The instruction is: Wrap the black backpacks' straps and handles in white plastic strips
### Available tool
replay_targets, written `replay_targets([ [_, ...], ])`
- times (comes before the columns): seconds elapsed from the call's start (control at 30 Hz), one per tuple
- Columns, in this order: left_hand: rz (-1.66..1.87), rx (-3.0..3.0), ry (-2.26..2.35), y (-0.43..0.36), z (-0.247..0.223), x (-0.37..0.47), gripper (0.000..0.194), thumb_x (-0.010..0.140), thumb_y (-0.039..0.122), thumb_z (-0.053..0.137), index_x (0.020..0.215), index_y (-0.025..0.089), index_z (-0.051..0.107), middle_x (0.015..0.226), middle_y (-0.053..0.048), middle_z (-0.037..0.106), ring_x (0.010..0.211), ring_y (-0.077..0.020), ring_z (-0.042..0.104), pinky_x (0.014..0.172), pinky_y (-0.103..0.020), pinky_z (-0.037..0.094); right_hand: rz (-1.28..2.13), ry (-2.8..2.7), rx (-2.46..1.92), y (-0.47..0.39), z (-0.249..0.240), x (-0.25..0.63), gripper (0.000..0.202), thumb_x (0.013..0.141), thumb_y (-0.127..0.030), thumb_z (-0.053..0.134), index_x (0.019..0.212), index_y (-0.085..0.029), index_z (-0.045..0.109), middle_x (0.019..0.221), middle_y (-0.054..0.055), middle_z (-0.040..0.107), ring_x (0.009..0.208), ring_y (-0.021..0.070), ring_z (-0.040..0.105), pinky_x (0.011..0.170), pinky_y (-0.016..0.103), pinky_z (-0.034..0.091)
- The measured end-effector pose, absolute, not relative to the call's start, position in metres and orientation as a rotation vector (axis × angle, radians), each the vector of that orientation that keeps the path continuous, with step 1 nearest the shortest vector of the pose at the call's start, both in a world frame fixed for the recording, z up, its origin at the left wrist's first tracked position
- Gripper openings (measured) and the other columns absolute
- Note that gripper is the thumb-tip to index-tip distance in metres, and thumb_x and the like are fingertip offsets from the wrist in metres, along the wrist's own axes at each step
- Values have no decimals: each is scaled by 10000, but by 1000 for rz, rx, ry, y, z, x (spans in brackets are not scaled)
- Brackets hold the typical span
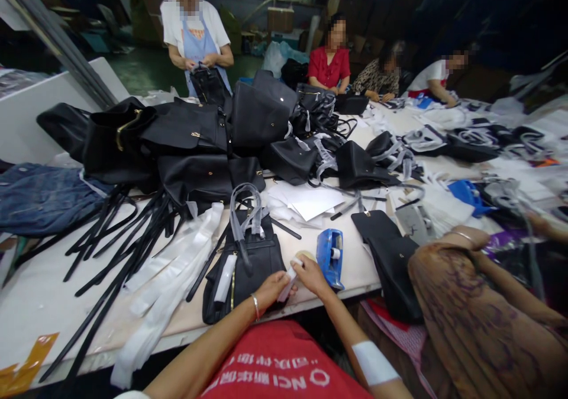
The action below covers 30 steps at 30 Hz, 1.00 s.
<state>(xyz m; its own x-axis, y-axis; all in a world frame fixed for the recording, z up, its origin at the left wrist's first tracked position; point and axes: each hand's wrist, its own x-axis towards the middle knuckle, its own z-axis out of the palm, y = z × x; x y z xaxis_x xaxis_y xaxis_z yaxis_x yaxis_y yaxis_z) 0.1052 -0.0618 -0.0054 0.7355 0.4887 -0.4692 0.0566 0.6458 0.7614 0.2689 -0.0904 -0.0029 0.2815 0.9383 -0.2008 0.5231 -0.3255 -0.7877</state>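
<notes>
Between my two hands is a white-wrapped strip (pixel 287 283), held slanting over the table's front edge. My left hand (pixel 271 292) is closed on its lower part, and my right hand (pixel 311 274) pinches its upper end. Left of them a black backpack (pixel 260 257) lies flat, its handle (pixel 239 233) covered in clear plastic. A white wrap (pixel 225 278) encloses one of its straps, beside a gold zipper. A pale roll of tape (pixel 306 256) is partly hidden behind my right hand. Just right of it stands a blue tape dispenser (pixel 331 256).
White wrapping strips (pixel 177 263) and loose black straps (pixel 128 239) spread to the left. Black bags (pixel 195 132) are heaped behind, near white paper sheets (pixel 306 200). At right a co-worker's patterned sleeve (pixel 461 304) is close, beside another black bag (pixel 390 257). Several people work across the table.
</notes>
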Motion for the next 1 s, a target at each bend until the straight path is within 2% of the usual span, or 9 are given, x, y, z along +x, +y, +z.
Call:
replay_targets([
  [0.1,233,835,654,-63,-3,90,506,752,588,570,887,102,620,796,-93,671,637,-129,569,593,-228,379,920,-1196,-1937,-97,-7,263,278,829,-454,480,711,-204,511,590,-46,500,543,124,465,516,225,329],
  [0.27,274,754,690,-65,-7,85,497,737,555,616,921,94,641,854,-120,673,712,-157,589,650,-247,401,938,-1003,-1899,-122,-13,238,322,865,-444,384,997,-201,548,705,-7,606,505,137,519,484,247,400],
  [0.37,312,703,686,-67,-10,86,480,722,533,645,914,93,658,828,-103,668,709,-151,576,662,-244,405,920,-889,-1863,-140,-18,220,278,828,-405,459,980,-205,578,805,24,641,618,163,579,593,279,457],
  [0.47,342,656,682,-68,-8,84,439,714,490,674,921,102,675,816,-76,661,686,-131,552,658,-233,405,870,-885,-1870,-148,-21,207,219,799,-351,495,923,-201,596,894,39,635,767,188,593,721,302,462],
  [0.6,341,605,676,-70,-3,80,427,702,447,704,968,113,682,902,-92,673,767,-146,575,728,-244,423,793,-877,-1955,-147,-23,199,186,800,-316,464,865,-199,594,895,41,609,799,189,568,752,302,447],
  [0.73,316,636,752,-70,-2,81,458,658,463,732,966,127,691,887,-96,691,784,-165,609,751,-267,442,659,-913,-2041,-145,-23,191,146,813,-282,439,846,-208,560,875,41,577,818,187,555,772,302,438],
  [0.87,316,657,902,-70,-5,88,465,598,446,766,933,132,696,790,-72,699,675,-146,619,680,-262,460,525,-1018,-2077,-143,-24,183,140,832,-231,401,894,-218,526,890,48,552,865,196,548,802,319,438],
  [1.0,347,658,971,-71,-10,95,425,572,398,771,875,110,693,704,-64,690,589,-144,608,585,-252,458,458,-1127,-2074,-144,-24,179,236,831,-158,357,997,-203,518,969,80,539,950,209,537,849,340,440],
])
